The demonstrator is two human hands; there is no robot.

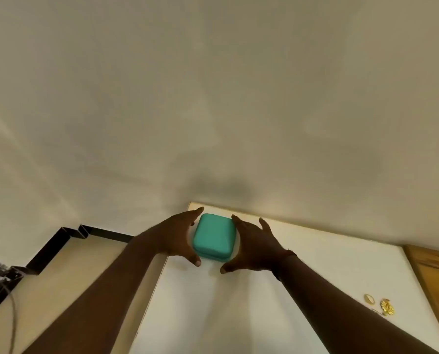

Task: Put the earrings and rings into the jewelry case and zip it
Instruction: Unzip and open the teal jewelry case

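2 hands flank a closed teal rounded-square jewelry case on the white worktop: left hand and right hand, fingers straight and spread, gripping nothing. Small gold jewelry pieces lie well apart, rightward.

No text, label, brand or number can be read on the jewelry case or anywhere else.

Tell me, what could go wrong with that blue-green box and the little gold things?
1. The rounded teal jewelry case sits near the far corner of the white table, between the left hand and right hand; a clumsy grab might nudge it off.
2. The small gold ring and gold flower-shaped earring lie loose near the table's right edge; a passing arm could scatter them.
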